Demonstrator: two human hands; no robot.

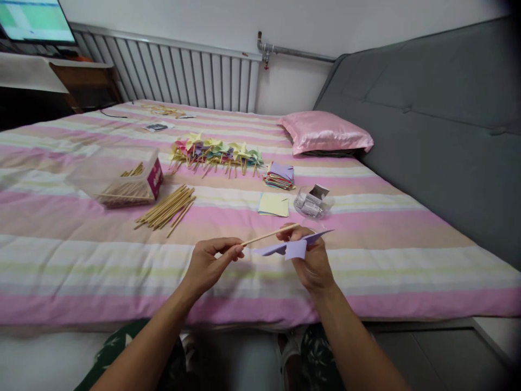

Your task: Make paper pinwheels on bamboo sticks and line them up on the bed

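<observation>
While my left hand (pixel 209 265) pinches a stick (pixel 271 234) by its near end, my right hand (pixel 311 260) grips folded purple paper (pixel 293 247) (stick tip touching it) above the striped bed (pixel 81 260); loose sticks (pixel 166 206) lie far left.

Both arms are bare right up to the frame edge, no sleeves, watch or rings that I can spot on the hands. Legs are in dark green trousers (pixel 112 347) with a small white leafy floral print.
</observation>
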